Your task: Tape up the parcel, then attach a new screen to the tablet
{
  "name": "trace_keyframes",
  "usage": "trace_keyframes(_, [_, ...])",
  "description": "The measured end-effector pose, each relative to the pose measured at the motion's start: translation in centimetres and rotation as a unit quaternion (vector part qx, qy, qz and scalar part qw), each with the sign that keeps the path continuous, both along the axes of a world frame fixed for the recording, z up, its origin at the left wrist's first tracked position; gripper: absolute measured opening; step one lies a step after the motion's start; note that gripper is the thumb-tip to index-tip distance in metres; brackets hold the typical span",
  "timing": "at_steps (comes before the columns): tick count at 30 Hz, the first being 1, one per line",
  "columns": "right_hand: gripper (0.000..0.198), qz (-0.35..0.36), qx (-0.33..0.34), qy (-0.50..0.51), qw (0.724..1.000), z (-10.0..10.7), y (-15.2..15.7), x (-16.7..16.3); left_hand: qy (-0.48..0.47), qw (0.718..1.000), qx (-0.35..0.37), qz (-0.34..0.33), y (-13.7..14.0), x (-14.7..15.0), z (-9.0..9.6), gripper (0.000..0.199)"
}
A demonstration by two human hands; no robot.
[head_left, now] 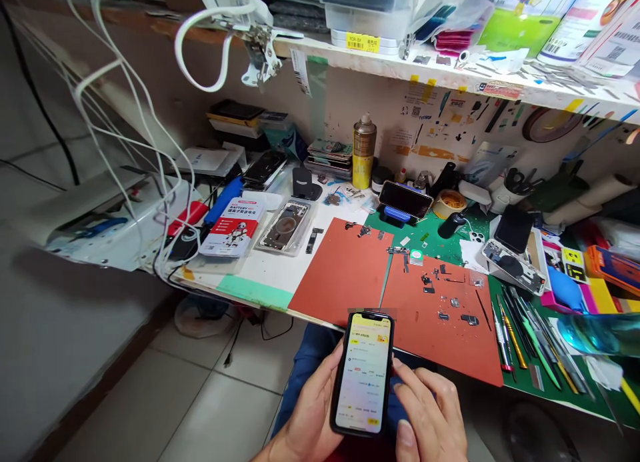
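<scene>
A smartphone with a lit yellow and white screen is held upright over my lap, below the bench edge. My left hand wraps round its left side and back. Beside the phone's right edge is my right hand, fingers loosely bent and apart, the thumb near the lower right corner. The fingertips come close to the phone's side; whether they touch it I cannot tell. Beyond the phone lie two reddish-brown mats, the right one carrying several small phone parts.
Screwdrivers and tweezers lie at the right. A dark phone leans on a blue stand. A spray can stands at the back. At left are a battery box, an opened phone and hanging white cables. A shelf overhangs the bench.
</scene>
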State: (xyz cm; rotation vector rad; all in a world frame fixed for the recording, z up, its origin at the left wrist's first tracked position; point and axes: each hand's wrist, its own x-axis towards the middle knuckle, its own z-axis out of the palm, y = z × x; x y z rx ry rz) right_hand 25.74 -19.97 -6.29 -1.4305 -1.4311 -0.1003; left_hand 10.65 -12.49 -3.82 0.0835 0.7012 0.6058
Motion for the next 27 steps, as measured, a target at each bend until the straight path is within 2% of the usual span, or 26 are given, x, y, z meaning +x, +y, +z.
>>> trace_keyframes(4, [0.028, 0.03, -0.018, -0.027, 0.999, 0.1, 0.3, 0.8, -0.001, 0.999, 0.027, 0.03, -0.1, 0.1, 0.0, 0.038])
trace_keyframes(8, [0.032, 0.06, -0.038, -0.058, 0.996, 0.1, 0.7, 1.3, -0.006, 0.998, 0.052, 0.023, -0.2, 0.1, 0.1, 0.039])
trace_keyframes(17, [0.036, 0.059, -0.081, -0.091, 0.991, 0.4, 1.0, 1.5, 0.006, 0.996, 0.085, 0.016, -0.5, 0.2, 0.1, 0.04])
trace_keyframes(23, [0.023, -0.012, -0.02, -0.022, 0.999, 0.2, 0.6, 0.6, 0.027, 0.996, 0.083, 0.023, -0.4, 0.2, 0.0, 0.039])
trace_keyframes(25, [0.018, -0.025, 0.014, -0.029, 0.999, 0.1, 0.3, 0.3, 0.035, 0.996, 0.077, 0.029, -0.3, 0.2, -0.1, 0.038])
trace_keyframes(27, [0.022, -0.022, 0.019, -0.053, 0.998, 0.1, 0.0, 0.1, 0.031, 0.997, 0.07, 0.027, -0.2, 0.2, -0.1, 0.04])
